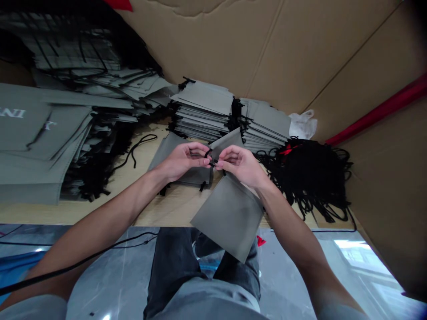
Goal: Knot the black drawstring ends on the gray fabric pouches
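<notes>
**Both hands pinched on the cord at the pouch mouth, pouch hanging toward the body**

Nearest: the flat grey fabric drawstring pouch point(230, 218) hangs below the hands, over the person's lap, past the front edge of the pale wooden surface point(167, 209). Its long axis runs from the hands down and toward the body, slightly right. Its mouth is the upper end, at the fingertips; the closed end is the near, low corner.

Left hand point(183, 159): fingers curled in, thumb and forefinger pinched on the thin black cord point(209, 154), which loops up between the two hands. Right hand point(237, 163): also curled, fingertips pinched on the same cord right at the pouch mouth. The two sets of fingertips are just beside each other, nearly touching. Which hand carries the pouch's weight I cannot tell; the right sits directly above it, so it is the closer one.

Key relation: the cord and pouch mouth sit between the hands, and the pouch body lies below and right of the left hand, directly under the right.

Just behind the left hand: a few more grey pouches point(173, 153) lying flat on the surface. Right of the right hand, near: a tangled heap of loose black cords point(313, 175). Farther back: two neat stacks of grey pouches point(203, 111), side by side. Far left: a larger sprawled pile of grey bags point(43, 138). Behind all of it: brown cardboard sheeting point(267, 44).
</notes>
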`<move>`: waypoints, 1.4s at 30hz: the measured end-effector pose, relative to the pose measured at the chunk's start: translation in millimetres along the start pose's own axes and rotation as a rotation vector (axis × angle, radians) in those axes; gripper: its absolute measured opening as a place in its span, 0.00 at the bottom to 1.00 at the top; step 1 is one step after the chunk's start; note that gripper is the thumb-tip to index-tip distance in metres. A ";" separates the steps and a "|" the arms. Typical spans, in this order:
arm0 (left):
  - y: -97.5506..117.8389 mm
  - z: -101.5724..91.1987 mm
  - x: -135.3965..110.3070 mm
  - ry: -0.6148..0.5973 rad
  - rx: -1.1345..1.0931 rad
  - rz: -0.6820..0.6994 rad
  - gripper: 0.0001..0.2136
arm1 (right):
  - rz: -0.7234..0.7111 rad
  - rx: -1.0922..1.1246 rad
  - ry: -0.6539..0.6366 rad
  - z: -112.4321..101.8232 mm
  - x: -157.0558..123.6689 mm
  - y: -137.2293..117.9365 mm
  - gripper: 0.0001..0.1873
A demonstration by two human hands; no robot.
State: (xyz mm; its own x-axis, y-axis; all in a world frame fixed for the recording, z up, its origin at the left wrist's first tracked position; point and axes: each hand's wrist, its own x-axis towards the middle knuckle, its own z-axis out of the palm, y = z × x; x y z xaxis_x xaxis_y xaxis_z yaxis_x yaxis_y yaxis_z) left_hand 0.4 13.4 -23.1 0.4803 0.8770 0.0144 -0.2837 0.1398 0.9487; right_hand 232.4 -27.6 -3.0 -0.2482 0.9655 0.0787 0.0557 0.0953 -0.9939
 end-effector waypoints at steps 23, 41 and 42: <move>2.7 -2.5 1.0 -0.029 0.050 0.040 0.24 | 0.153 0.192 -0.029 3.8 4.0 6.9 0.25; 9.2 3.9 -2.7 -0.040 0.009 0.042 0.20 | 0.166 0.177 -0.050 2.8 2.8 3.3 0.25; 9.2 4.6 -2.8 -0.032 0.008 0.043 0.20 | 0.159 0.161 -0.063 1.9 2.4 1.9 0.25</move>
State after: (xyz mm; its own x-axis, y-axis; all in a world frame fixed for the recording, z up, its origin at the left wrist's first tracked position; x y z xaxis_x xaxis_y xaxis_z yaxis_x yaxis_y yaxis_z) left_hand 0.2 10.2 -12.9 0.4937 0.8672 0.0655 -0.2981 0.0981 0.9495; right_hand 230.1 -25.6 -4.9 -0.3090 0.9477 -0.0798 -0.0549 -0.1015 -0.9933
